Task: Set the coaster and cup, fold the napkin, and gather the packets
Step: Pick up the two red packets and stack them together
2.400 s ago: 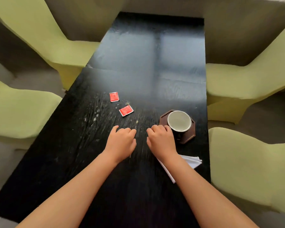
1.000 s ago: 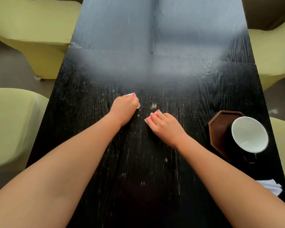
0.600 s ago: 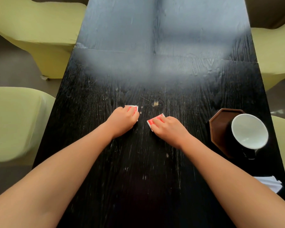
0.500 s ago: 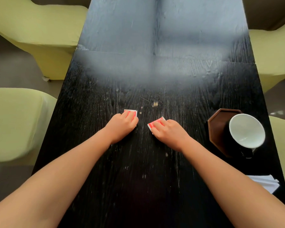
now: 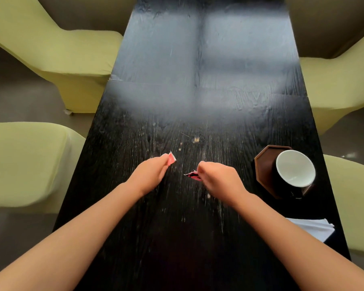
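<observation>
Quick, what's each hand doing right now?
Left hand: closed, pinching a red packet.
Right hand: closed, pinching the other packet.

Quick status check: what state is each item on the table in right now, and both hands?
left hand: closed, pinching a red packet
left packet: held, tilted
right hand: closed on the other red packet
right packet: held, mostly hidden
cup: upright on the coaster, looks empty
coaster: flat on the table, under the cup
napkin: folded, near the table's right edge
</observation>
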Motion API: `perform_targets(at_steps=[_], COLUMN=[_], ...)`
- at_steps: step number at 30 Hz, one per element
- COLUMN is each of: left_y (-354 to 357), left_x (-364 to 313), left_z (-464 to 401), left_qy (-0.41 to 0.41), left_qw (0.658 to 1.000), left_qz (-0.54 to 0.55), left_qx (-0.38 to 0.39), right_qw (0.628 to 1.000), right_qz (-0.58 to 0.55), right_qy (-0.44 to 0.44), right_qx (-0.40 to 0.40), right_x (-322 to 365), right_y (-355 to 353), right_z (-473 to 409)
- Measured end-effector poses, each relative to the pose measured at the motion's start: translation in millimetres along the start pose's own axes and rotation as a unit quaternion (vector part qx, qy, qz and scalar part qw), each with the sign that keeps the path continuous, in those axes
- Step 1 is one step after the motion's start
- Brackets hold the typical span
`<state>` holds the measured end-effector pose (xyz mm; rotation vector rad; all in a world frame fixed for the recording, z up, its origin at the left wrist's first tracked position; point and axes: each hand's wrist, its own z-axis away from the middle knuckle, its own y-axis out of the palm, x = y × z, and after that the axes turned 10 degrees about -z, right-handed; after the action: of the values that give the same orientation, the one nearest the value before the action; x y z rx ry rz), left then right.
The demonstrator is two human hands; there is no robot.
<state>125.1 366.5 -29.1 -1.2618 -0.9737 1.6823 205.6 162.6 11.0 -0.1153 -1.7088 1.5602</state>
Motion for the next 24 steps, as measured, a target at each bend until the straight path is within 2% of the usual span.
perform_targets(at_steps=[3,6,8,10,14,18,20,21,24], left_y=[-36,-70,-87,-102,-121,-134,-139,-142,-147], left_x=[-17,-35,-44,-52,-65,-70,-74,-76,-85], left_z=[9,20,29,37,54,67,74,78,88], left_qy=[-0.023,-0.006,0.007,0.005,0.002,-0.009,-0.018,-0.015,0.002], left_qw=[0.987,0.947,0.916,0.891,0.854,0.833,0.827,0.836,0.904], left_qz=[0.143,0.285,0.359,0.418,0.493,0.532,0.543,0.534,0.426], left_qx=[0.062,0.149,0.181,0.178,0.166,0.154,0.142,0.128,0.038], right_qw=[0.992,0.986,0.979,0.975,0.974,0.969,0.969,0.969,0.970], right_qz=[-0.125,-0.168,-0.201,-0.220,-0.223,-0.238,-0.237,-0.235,-0.226], right_qy=[0.002,-0.014,-0.010,-0.015,-0.016,-0.020,-0.023,-0.025,-0.035], right_qx=[0.001,0.002,0.016,0.019,-0.038,-0.060,-0.064,-0.067,-0.081], right_x=[13,29,39,50,68,83,89,92,101], right_y=[-20,-41,-55,-67,-89,-108,-114,-117,-124], right_z=[1,1,1,2,5,10,11,12,14])
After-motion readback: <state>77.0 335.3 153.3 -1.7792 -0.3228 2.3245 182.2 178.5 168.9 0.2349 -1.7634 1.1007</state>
